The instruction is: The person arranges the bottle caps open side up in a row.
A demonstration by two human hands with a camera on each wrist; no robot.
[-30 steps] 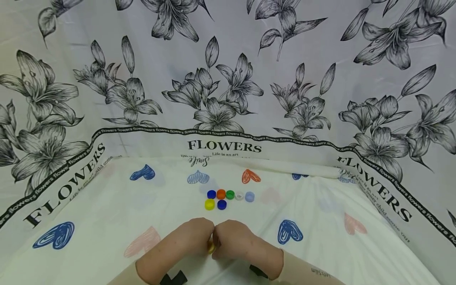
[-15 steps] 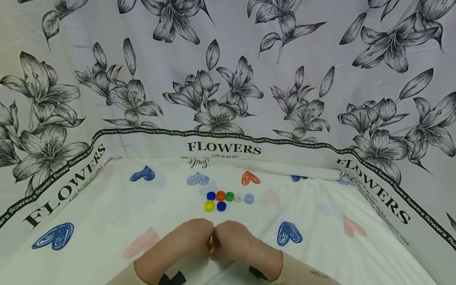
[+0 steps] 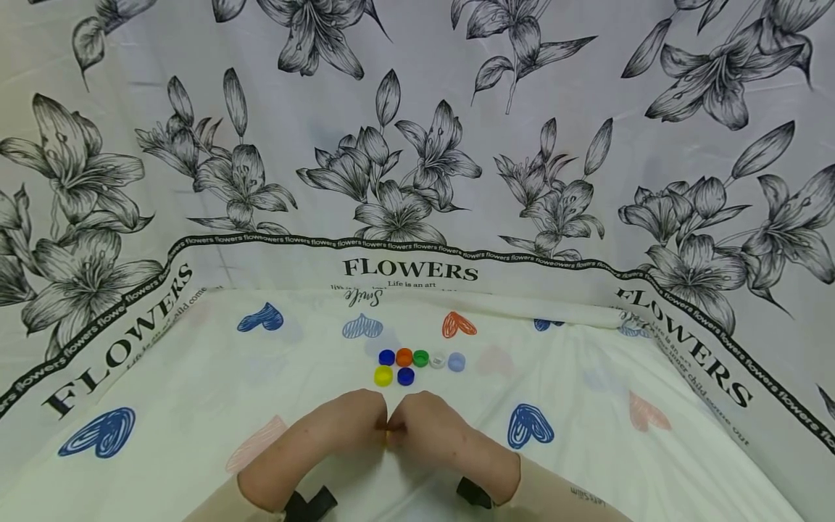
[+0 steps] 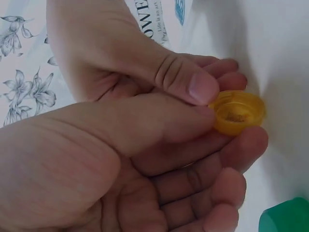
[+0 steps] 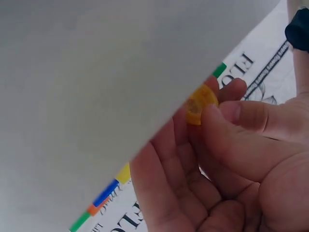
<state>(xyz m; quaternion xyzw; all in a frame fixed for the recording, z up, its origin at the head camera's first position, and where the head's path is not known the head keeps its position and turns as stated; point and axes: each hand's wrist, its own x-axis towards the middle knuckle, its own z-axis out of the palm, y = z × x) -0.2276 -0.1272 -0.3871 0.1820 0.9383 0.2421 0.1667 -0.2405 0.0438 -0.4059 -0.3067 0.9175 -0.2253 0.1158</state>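
Both hands meet at the near middle of the cloth-covered surface, below the caps in the head view. My left hand (image 3: 349, 424) and right hand (image 3: 430, 428) together hold a translucent yellow-orange bottle cap (image 4: 239, 112). In the left wrist view both thumbs press its near rim, with fingers curled behind and below it. Its hollow side shows there. From the right wrist the same cap (image 5: 200, 105) is partly cut off by a pale blurred surface. Between the hands in the head view, it is almost hidden.
Beyond the hands lie caps in two rows: blue (image 3: 387, 357), orange (image 3: 404, 357), green (image 3: 420, 358), white (image 3: 438, 359) and pale blue (image 3: 457, 362) behind, yellow (image 3: 383, 375) and dark blue (image 3: 406, 375) in front. A green object (image 4: 287, 217) shows at the left wrist view's corner.
Both hands have moved slightly up and forward in the head view, still joined at the yellow-orange bottle cap. Less of it shows between them. The rows of caps stay as they were.
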